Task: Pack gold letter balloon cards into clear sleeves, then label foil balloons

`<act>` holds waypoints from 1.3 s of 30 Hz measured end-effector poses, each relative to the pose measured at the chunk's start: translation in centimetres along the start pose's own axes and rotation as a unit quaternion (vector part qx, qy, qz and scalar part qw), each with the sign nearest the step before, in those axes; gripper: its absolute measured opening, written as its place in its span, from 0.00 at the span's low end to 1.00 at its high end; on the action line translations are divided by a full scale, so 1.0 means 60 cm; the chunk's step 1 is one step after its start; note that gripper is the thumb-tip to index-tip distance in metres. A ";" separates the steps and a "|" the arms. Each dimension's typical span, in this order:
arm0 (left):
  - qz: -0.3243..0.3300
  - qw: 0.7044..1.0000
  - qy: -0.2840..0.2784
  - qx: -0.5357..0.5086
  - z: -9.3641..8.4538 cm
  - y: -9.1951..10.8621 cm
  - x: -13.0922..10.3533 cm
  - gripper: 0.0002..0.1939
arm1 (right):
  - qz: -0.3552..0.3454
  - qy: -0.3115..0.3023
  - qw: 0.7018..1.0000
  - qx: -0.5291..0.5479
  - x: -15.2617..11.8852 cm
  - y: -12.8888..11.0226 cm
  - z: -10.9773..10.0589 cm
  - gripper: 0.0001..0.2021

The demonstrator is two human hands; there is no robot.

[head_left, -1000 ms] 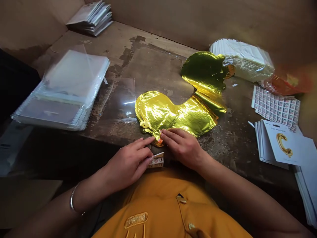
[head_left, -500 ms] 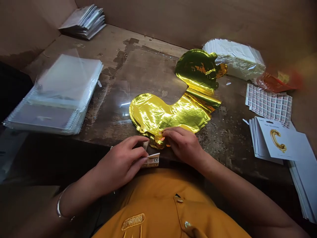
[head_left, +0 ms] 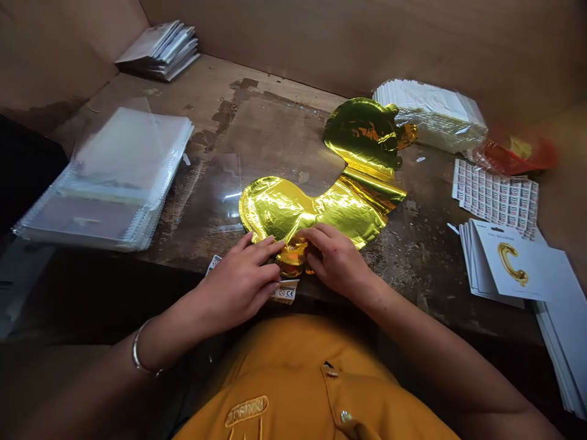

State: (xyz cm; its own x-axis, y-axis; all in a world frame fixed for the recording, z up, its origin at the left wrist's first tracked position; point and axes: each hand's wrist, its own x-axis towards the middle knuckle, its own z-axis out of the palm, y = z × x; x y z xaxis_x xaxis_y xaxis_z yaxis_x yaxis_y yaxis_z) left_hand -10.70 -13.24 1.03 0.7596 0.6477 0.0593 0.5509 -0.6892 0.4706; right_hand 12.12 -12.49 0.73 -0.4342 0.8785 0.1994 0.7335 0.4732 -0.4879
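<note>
A flat gold foil balloon, curved and creased, lies on the table. My right hand is closed on its near lower end, the fingertips pinching the crumpled foil. At the same end, my left hand rests its fingertips on the balloon's edge. Tucked in the left palm is a small sheet of printed labels with CE marks; it sticks out on both sides of the hand, and the rest is hidden. A clear plastic sleeve lies flat just left of the balloon.
Clear plastic sleeves are stacked at left, folded packets in the far left corner. Wrapped white cards, a red plastic bag, sticker sheets and folded cards picturing a gold C line the right side.
My left hand has moved up and forward, bringing its fingertips onto the balloon's near edge with the label sheet still in it. My right hand stays on the foil. The view has shifted slightly.
</note>
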 end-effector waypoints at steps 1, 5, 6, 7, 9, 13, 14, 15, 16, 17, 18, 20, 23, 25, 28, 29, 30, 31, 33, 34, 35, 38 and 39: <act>0.002 1.000 0.004 -0.001 -0.001 0.000 -0.001 0.10 | 0.005 0.006 1.000 0.017 0.000 -0.001 0.000 0.09; 0.004 0.998 0.059 0.001 -0.022 0.021 -0.012 0.10 | 0.095 0.043 0.990 0.091 0.013 0.003 -0.014 0.09; 0.002 0.997 0.074 0.001 -0.029 0.029 -0.014 0.09 | 0.128 0.051 0.984 0.115 0.018 0.005 -0.018 0.09; 0.003 0.997 0.082 -0.002 -0.036 0.036 -0.016 0.08 | 0.159 0.059 0.975 0.142 0.024 0.009 -0.022 0.10; 0.013 0.998 0.066 -0.017 -0.046 0.047 -0.015 0.08 | 0.203 0.073 0.958 0.190 0.036 0.016 -0.027 0.13; 0.051 0.998 0.012 -0.014 -0.056 0.054 0.007 0.10 | 0.221 0.094 0.951 0.194 0.050 0.022 -0.031 0.19; 0.058 0.998 0.010 0.002 -0.057 0.055 0.016 0.10 | 0.216 0.087 0.954 0.188 0.052 0.021 -0.031 0.18; 0.063 0.998 0.013 0.023 -0.058 0.055 0.025 0.10 | 0.208 0.071 0.958 0.183 0.052 0.018 -0.031 0.16; 0.068 0.996 0.018 0.046 -0.058 0.055 0.034 0.09 | 0.201 0.048 0.963 0.176 0.052 0.014 -0.031 0.14; 0.073 0.995 0.024 0.068 -0.058 0.054 0.042 0.08 | 0.192 0.023 0.967 0.164 0.051 0.010 -0.032 0.13; 0.080 0.993 0.026 0.087 -0.057 0.052 0.050 0.08 | 0.185 0.000 0.971 0.148 0.050 0.007 -0.033 0.13; 0.096 0.990 0.014 0.106 -0.050 0.043 0.061 0.08 | 0.169 -0.045 0.977 0.121 0.050 0.003 -0.035 0.15; 0.105 0.990 -0.041 0.090 -0.035 0.022 0.065 0.10 | 0.160 -0.045 0.977 0.131 0.058 0.008 -0.047 0.12; 0.091 0.991 -0.053 0.080 -0.028 0.013 0.059 0.11 | 0.162 0.012 0.973 0.162 0.068 0.017 -0.063 0.10; 0.064 0.992 -0.045 0.095 -0.032 0.019 0.048 0.09 | 0.157 0.171 0.956 0.177 0.084 0.021 -0.094 0.09; 0.060 0.992 -0.046 0.104 -0.037 0.025 0.047 0.08 | 0.150 0.219 0.949 0.172 0.088 0.019 -0.102 0.09; 0.062 0.991 -0.046 0.110 -0.044 0.032 0.048 0.08 | 0.140 0.251 0.943 0.169 0.089 0.016 -0.107 0.08; 0.068 0.990 -0.046 0.113 -0.050 0.037 0.052 0.08 | 0.128 0.264 0.941 0.167 0.088 0.011 -0.109 0.08; 0.084 0.990 -0.040 0.106 -0.061 0.039 0.066 0.08 | 0.091 0.226 0.958 0.153 0.076 0.002 -0.100 0.08; 0.095 0.990 -0.045 0.094 -0.064 0.036 0.075 0.08 | 0.065 0.191 0.971 0.129 0.066 -0.002 -0.091 0.07; 0.105 0.990 -0.057 0.075 -0.065 0.030 0.084 0.09 | 0.035 0.155 0.983 0.090 0.054 -0.004 -0.080 0.05; 0.117 0.988 -0.103 0.008 -0.059 0.004 0.101 0.08 | -0.031 0.061 0.996 -0.065 0.014 0.002 -0.051 0.14; 0.113 0.988 -0.109 -0.005 -0.056 -0.002 0.103 0.07 | -0.034 0.049 0.993 -0.107 0.003 0.009 -0.045 0.17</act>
State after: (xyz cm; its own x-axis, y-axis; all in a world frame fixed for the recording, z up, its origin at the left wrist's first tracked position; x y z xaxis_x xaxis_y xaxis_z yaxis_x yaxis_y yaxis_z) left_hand -7.23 -8.03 4.29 0.9197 0.3916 -0.0271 0.3563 -0.8040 0.4761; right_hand 13.88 -11.89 2.81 -0.4409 0.8414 0.3124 0.8030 0.5253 -0.2816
